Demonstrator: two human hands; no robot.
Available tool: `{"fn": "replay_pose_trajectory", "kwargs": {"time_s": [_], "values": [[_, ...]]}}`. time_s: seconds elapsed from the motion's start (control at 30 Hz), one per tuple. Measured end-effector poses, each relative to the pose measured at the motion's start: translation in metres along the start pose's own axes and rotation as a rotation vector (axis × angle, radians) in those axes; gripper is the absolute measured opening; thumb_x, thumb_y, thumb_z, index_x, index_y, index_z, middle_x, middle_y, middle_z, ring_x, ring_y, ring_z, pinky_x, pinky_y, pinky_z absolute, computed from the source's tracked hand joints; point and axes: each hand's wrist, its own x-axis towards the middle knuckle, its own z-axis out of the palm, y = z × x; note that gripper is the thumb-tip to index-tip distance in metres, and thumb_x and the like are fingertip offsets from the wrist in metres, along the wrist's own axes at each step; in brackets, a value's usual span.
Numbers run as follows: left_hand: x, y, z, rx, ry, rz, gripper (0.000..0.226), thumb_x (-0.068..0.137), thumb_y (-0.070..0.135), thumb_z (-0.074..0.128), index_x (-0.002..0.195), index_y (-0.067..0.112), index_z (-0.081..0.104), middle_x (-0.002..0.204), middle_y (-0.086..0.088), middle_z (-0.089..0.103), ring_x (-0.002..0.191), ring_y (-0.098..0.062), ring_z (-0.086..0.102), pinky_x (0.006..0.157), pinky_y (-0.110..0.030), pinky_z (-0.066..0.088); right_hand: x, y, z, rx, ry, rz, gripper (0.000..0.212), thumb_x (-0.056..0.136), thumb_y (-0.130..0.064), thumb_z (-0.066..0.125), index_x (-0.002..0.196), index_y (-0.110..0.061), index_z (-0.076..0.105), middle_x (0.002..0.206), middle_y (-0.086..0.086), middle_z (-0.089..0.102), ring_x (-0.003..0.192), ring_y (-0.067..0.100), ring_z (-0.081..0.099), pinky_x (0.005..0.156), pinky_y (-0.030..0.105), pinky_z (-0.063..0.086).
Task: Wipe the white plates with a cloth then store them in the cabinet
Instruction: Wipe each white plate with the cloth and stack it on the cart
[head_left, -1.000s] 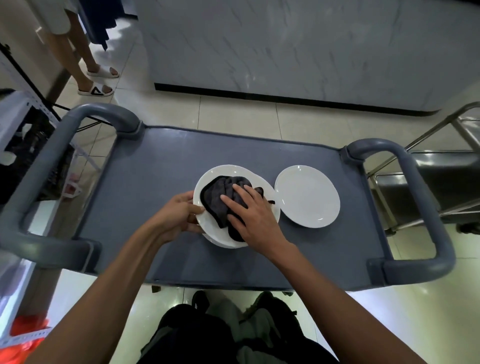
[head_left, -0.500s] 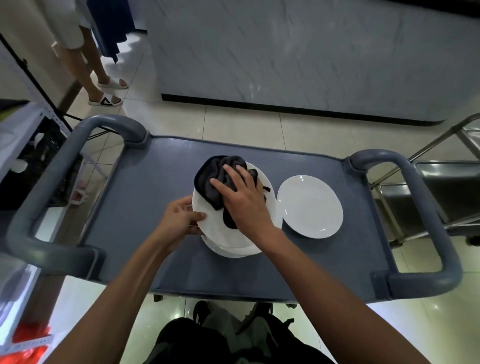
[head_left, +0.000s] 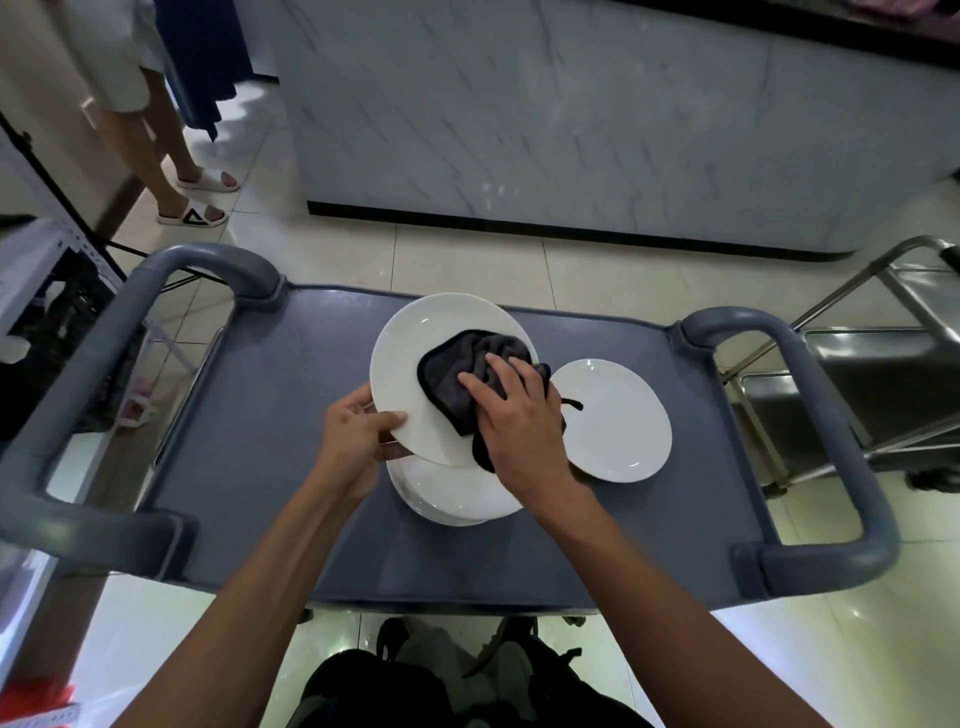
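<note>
Since the earlier frame, the round white ceramic plate (head_left: 415, 364) had been lifted and tilted off the stack of white plates (head_left: 457, 493), and the crumpled dark grey cloth (head_left: 457, 374) had shifted to its right half. That raised plate hung over the middle of the grey plastic cart tray (head_left: 270, 441), its near rim pinched by the left hand (head_left: 358, 441), thumb on top and fingers curled beneath. The right hand (head_left: 514, 421) pressed the cloth down with fingers slightly spread and nearly straight.

To wipe well, I judged the left grip should stay firm so the tilted plate would not slip, while the cloth swept around to the bare left side, toward nine o'clock, and the rim.

On the tray, the stack sat at six o'clock from the raised plate, partly under it. A single smaller white plate (head_left: 613, 421) lay at three o'clock, just beside the stack. No cabinet was in view.
</note>
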Motion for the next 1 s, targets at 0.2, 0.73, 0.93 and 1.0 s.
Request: {"fn": "replay_pose_trajectory", "kwargs": {"time_s": [0.2, 0.73, 0.93, 1.0], "values": [[0.008, 0.003, 0.004, 0.001, 0.005, 0.027, 0.034, 0.086, -0.016, 0.054, 0.102, 0.008, 0.071, 0.090, -0.012, 0.076, 0.076, -0.033, 0.071, 0.062, -0.040, 0.061, -0.032, -0.032, 0.009, 0.051, 0.014, 0.013, 0.044, 0.097, -0.023, 0.059, 0.140, -0.034, 0.056, 0.153, 0.004, 0.046, 0.140, 0.031, 0.041, 0.108, 0.053, 0.037], [0.005, 0.011, -0.005, 0.004, -0.112, -0.012, 0.036, 0.087, -0.014, 0.056, 0.114, 0.008, 0.068, 0.099, -0.013, 0.076, 0.081, -0.033, 0.072, 0.072, -0.050, 0.062, -0.005, 0.027, -0.007, 0.089, 0.193, 0.051, 0.069, 0.083, 0.010, 0.061, 0.141, -0.027, 0.056, 0.155, 0.010, 0.041, 0.142, 0.034, 0.033, 0.108, 0.056, 0.035], [0.000, 0.012, -0.004, 0.016, -0.194, -0.027, 0.039, 0.087, -0.015, 0.055, 0.119, 0.004, 0.066, 0.100, -0.015, 0.075, 0.080, -0.032, 0.073, 0.062, -0.040, 0.062, 0.021, 0.031, -0.026, 0.054, 0.159, 0.056, 0.068, 0.088, 0.009, 0.057, 0.144, -0.028, 0.052, 0.158, 0.010, 0.035, 0.145, 0.033, 0.027, 0.111, 0.056, 0.030], [0.000, 0.013, -0.006, 0.032, -0.206, -0.017, 0.039, 0.087, -0.015, 0.055, 0.119, 0.005, 0.066, 0.100, -0.015, 0.075, 0.079, -0.031, 0.073, 0.061, -0.040, 0.062, 0.024, 0.028, -0.026, 0.050, 0.172, 0.040, 0.068, 0.086, 0.010, 0.058, 0.143, -0.028, 0.053, 0.158, 0.010, 0.036, 0.145, 0.034, 0.028, 0.109, 0.056, 0.031]]}}
